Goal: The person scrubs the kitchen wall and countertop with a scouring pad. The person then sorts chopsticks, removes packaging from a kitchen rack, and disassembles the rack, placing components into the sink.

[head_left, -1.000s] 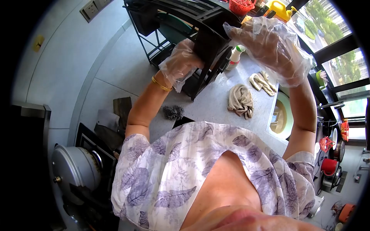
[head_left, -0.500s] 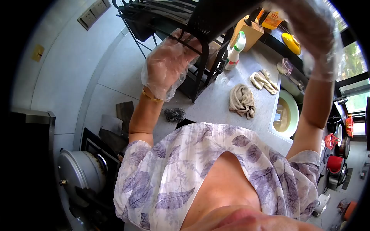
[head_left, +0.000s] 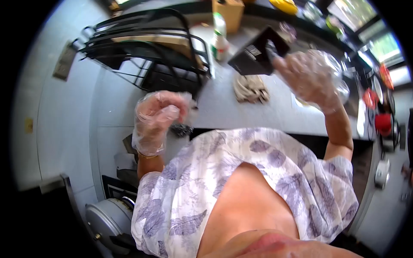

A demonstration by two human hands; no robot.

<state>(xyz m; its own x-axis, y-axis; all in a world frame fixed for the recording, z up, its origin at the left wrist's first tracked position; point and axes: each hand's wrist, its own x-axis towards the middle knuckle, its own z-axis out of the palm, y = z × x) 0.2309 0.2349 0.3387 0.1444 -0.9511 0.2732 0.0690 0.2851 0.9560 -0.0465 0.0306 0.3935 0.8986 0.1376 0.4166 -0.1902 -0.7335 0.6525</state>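
Observation:
My right hand (head_left: 307, 79), in a clear plastic glove, grips the edge of a black box-shaped utensil holder (head_left: 258, 53) with small slots at one end. The holder is tilted above the grey counter, partly over a crumpled beige cloth (head_left: 251, 89). My left hand (head_left: 159, 116), gloved the same way, is raised with its fingers curled in and the thumb against them. Nothing shows in it. It is just below a black metal rack (head_left: 172, 43), apart from it. A dark scouring pad (head_left: 181, 130) lies behind the left hand, partly hidden.
A white spray bottle with a green top (head_left: 220, 38) stands right of the rack, before a wooden block (head_left: 229, 15). A yellow object (head_left: 284, 6) is at the back. A grey pot (head_left: 109, 219) sits at lower left. Wall sockets (head_left: 65, 61) are at left.
My right hand has come down from the top, bringing the utensil holder away from the rack and over the counter. My left hand has moved off the rack, down and left, its fingers curling.

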